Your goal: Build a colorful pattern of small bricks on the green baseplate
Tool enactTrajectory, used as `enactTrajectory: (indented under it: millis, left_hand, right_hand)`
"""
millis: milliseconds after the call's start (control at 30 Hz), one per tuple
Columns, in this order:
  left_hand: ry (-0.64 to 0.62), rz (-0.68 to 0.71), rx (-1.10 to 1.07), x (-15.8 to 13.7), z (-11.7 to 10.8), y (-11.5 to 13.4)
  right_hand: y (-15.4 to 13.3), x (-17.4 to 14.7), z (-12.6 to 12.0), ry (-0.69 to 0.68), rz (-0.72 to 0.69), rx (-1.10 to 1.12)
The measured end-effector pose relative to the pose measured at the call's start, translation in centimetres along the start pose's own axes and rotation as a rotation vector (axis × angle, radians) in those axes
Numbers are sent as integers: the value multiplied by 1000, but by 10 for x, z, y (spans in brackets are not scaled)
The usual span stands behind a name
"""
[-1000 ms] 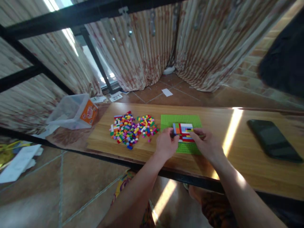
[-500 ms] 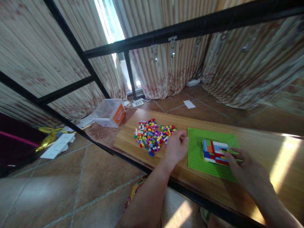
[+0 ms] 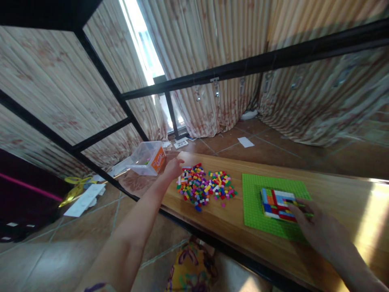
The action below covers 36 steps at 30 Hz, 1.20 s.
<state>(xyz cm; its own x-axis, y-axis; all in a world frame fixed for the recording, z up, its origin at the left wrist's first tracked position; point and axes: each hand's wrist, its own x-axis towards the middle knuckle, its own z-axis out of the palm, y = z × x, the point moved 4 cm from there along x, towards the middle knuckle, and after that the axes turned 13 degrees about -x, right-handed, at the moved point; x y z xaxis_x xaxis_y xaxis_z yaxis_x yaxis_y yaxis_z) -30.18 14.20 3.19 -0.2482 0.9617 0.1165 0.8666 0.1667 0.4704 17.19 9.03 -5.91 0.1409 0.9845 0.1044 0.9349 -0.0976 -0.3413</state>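
Note:
My left hand [image 3: 174, 168] is at the far left end of the pile of small coloured bricks [image 3: 197, 186], by its red and white pieces. Its fingers point away from me and are mostly hidden behind the hand, so I cannot tell if it holds anything. A flat rectangular brick build [image 3: 275, 205] in blue, red, white and orange rests on the green baseplate [image 3: 252, 215]. Around the build's right end, my right hand [image 3: 320, 227] is closed, thumb on the near side and fingers beyond; that end is partly covered.
Both brick heaps and the baseplate lie on a long wooden board [image 3: 212, 219]. A clear plastic box [image 3: 144, 160] with an orange label stands on the tiled floor past its left end. Black metal bars [image 3: 237, 67] cross in front of patterned curtains [image 3: 206, 32].
My left hand has moved left, from between the bricks and the baseplate to the pile's far left end. My right hand stays at the build. The view has tilted slightly upward.

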Motion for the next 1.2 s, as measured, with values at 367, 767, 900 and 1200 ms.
enactTrajectory:
  millis: [367, 767, 900, 1200]
  left_hand:
    - [-208, 89, 129, 15, 30, -9]
    - [-177, 72, 268, 5, 20, -3]
    - [-64, 42, 47, 3, 4, -2]
    - [-296, -30, -1178, -110, 71, 153]
  right_hand:
    - [-5, -5, -5, -53, -27, 24]
    - [-23, -10, -20, -11, -12, 93]
    - [-24, -10, -28, 53, 20, 149]
    - [-49, -18, -46, 30, 11, 883]
